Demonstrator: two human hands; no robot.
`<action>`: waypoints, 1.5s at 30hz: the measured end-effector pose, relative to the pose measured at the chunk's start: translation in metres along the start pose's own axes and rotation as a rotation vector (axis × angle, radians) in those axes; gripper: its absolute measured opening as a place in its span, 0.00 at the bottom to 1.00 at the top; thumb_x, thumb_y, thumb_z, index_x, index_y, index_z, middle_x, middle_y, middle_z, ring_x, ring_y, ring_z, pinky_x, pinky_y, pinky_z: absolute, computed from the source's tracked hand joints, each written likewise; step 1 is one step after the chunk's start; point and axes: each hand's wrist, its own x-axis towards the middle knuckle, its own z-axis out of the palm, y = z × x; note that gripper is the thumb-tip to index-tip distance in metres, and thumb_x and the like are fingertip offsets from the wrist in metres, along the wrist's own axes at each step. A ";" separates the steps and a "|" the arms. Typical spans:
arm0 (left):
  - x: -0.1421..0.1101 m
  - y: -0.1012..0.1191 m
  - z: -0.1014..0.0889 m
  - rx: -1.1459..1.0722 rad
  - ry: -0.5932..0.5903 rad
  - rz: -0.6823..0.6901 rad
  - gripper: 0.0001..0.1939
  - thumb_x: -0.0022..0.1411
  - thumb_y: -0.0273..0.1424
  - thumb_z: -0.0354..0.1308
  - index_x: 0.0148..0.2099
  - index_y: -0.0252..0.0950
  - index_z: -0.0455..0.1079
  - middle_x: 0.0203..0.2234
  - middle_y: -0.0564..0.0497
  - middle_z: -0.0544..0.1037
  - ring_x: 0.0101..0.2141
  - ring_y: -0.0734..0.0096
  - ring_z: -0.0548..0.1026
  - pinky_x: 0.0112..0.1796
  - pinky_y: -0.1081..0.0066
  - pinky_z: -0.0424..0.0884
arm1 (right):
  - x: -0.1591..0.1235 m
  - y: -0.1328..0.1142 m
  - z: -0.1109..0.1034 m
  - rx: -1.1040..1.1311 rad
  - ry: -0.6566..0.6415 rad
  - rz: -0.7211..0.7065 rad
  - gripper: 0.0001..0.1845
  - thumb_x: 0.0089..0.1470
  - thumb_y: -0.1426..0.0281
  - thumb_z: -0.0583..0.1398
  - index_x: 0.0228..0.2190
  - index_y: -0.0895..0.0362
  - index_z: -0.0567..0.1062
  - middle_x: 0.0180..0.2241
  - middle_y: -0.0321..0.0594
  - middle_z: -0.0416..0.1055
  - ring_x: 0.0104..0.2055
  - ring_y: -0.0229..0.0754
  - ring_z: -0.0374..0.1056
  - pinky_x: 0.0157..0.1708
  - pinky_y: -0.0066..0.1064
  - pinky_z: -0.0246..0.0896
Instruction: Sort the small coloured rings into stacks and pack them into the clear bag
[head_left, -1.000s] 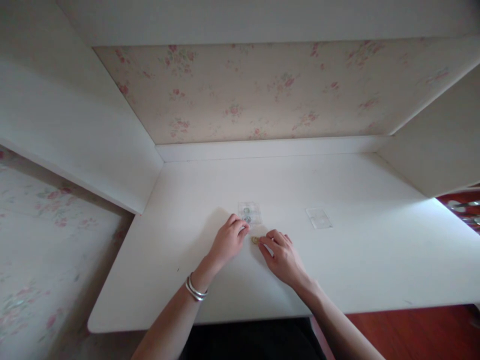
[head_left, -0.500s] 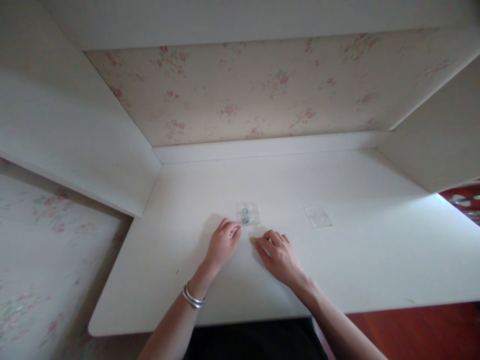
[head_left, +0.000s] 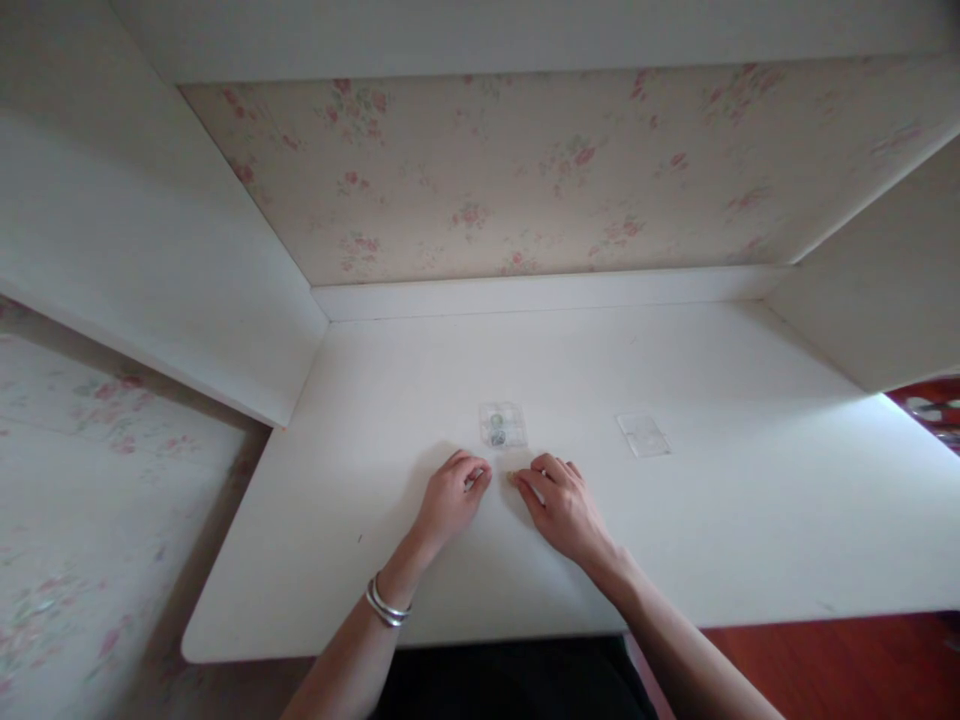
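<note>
My right hand point(head_left: 561, 503) pinches a small yellowish round piece point(head_left: 511, 478) between thumb and fingertips, low over the white desk. Just to its left, my left hand point(head_left: 453, 500) is closed, thumb and fingertips together; whether anything is in them is hidden. Beyond both hands lies a clear plastic box point(head_left: 516, 416) divided into compartments. Two greenish-grey round pieces point(head_left: 498, 437) sit in it, one behind the other, too small to name exactly. Neither hand touches the box.
A flat clear plastic lid point(head_left: 643, 436) lies to the right of the box. The white desk point(head_left: 712, 520) has side panels and a floral-papered wall point(head_left: 517, 190) behind it. A small dark mark point(head_left: 359, 539) is at the left. Reddish floor point(head_left: 840, 660) shows below the front edge.
My left hand has drawn back from the box's front edge toward me. The yellowish piece in my right hand shows less of its face. The view has shifted slightly.
</note>
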 end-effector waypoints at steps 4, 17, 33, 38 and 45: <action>-0.002 0.000 0.001 0.019 -0.018 -0.006 0.09 0.63 0.34 0.50 0.38 0.37 0.71 0.32 0.52 0.72 0.31 0.76 0.72 0.33 0.76 0.68 | 0.009 0.008 -0.003 0.038 0.095 0.031 0.11 0.60 0.67 0.53 0.35 0.54 0.76 0.33 0.40 0.66 0.34 0.37 0.63 0.38 0.30 0.53; -0.005 -0.002 0.000 0.011 -0.004 0.027 0.09 0.64 0.32 0.50 0.37 0.36 0.71 0.32 0.52 0.72 0.31 0.77 0.72 0.33 0.77 0.67 | 0.049 0.023 0.004 -0.057 0.135 0.002 0.11 0.58 0.66 0.55 0.33 0.53 0.77 0.32 0.38 0.67 0.32 0.36 0.64 0.36 0.29 0.55; -0.007 0.027 0.018 0.314 -0.105 0.133 0.10 0.64 0.32 0.50 0.44 0.40 0.70 0.36 0.51 0.73 0.36 0.71 0.72 0.39 0.70 0.68 | 0.001 0.034 -0.001 0.172 0.241 0.184 0.11 0.58 0.65 0.55 0.33 0.53 0.77 0.30 0.38 0.67 0.31 0.36 0.65 0.30 0.26 0.60; -0.005 0.028 0.024 0.473 -0.095 0.168 0.12 0.66 0.33 0.47 0.44 0.42 0.72 0.34 0.50 0.73 0.33 0.70 0.72 0.37 0.69 0.68 | -0.008 0.033 0.000 0.222 0.240 0.192 0.11 0.57 0.64 0.55 0.34 0.53 0.77 0.30 0.38 0.67 0.32 0.36 0.65 0.31 0.27 0.61; -0.007 0.028 0.022 0.341 -0.074 0.135 0.13 0.66 0.32 0.47 0.42 0.40 0.73 0.33 0.49 0.73 0.33 0.71 0.72 0.37 0.70 0.69 | -0.014 0.032 0.001 0.223 0.222 0.189 0.12 0.58 0.64 0.54 0.34 0.53 0.77 0.31 0.39 0.67 0.32 0.37 0.65 0.31 0.28 0.61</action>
